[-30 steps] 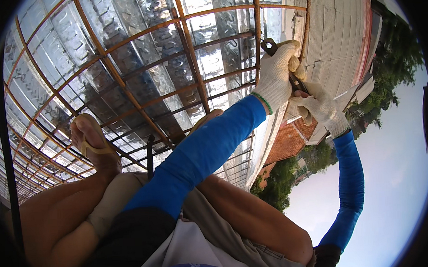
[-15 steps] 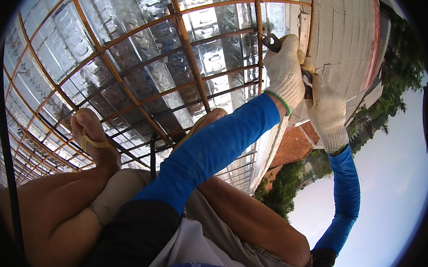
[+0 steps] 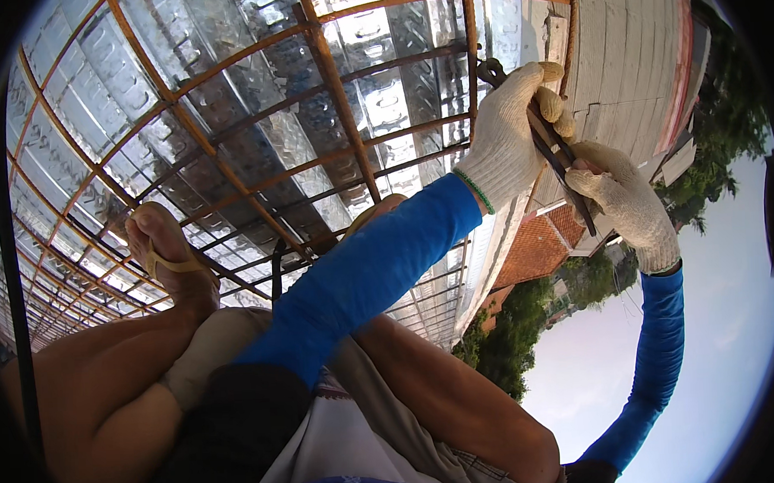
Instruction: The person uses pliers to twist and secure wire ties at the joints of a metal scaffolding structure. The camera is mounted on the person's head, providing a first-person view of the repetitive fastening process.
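Note:
A dark pair of pincers [image 3: 539, 133] slants between my gloved hands at the upper right. My left hand [image 3: 509, 120], in a cream knit glove, is closed around it just below the curled head. That head lies close beside an upright-looking rusty rebar [image 3: 469, 31] of the mesh. The fingers of my right hand [image 3: 622, 188], gloved alike, are bent against the lower part of the handles, whose ends stick out past them. Thin wire strands [image 3: 617, 276] trail by the right wrist; where they begin is hidden. Blue sleeves cover both forearms.
Rusty rebar mesh [image 3: 323, 59] spreads over shiny ribbed metal decking [image 3: 214, 42]. My feet, in yellow flip-flops [image 3: 176, 266], rest on it. A pale block wall [image 3: 621, 67] borders the right edge. Beyond lie a tiled roof [image 3: 532, 251], trees and sky.
My right hand has moved right and slightly down, away from the left hand. More of the pincers' handles now shows between them. My left hand has shifted slightly and its fingers have loosened.

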`<state>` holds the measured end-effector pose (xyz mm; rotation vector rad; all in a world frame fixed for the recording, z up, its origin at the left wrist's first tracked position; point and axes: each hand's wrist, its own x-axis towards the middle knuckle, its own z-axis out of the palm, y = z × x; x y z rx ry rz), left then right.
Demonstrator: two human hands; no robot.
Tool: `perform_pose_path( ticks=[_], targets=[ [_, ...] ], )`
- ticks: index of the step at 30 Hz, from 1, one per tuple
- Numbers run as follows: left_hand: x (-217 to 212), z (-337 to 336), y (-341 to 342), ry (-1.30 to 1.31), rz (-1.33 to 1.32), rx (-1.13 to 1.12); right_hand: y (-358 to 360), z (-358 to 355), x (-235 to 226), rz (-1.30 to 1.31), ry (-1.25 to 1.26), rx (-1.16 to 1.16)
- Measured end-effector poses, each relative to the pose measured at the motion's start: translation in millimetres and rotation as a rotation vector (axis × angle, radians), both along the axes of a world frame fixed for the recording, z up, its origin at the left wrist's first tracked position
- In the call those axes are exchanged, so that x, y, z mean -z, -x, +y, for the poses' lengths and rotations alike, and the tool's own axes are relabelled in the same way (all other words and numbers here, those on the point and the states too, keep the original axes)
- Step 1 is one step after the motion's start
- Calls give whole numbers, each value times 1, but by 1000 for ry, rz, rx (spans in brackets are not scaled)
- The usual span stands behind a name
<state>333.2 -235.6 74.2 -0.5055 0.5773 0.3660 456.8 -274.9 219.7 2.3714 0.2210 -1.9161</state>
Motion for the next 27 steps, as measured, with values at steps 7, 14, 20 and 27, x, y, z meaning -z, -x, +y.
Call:
perform_pose_path(
  ticks=[7,14,20,27],
  targets=[
    [-3,11,29,-63,-40,198,31,2,-9,-160,-68,-84],
    [-6,10,40,-71,-59,183,58,20,-22,-63,-48,339],
    [-12,-3,43,-19,-24,202,70,8,-27,-77,-68,419],
    [-16,3,51,-60,22,226,76,5,-27,-64,-156,366]
  ],
)
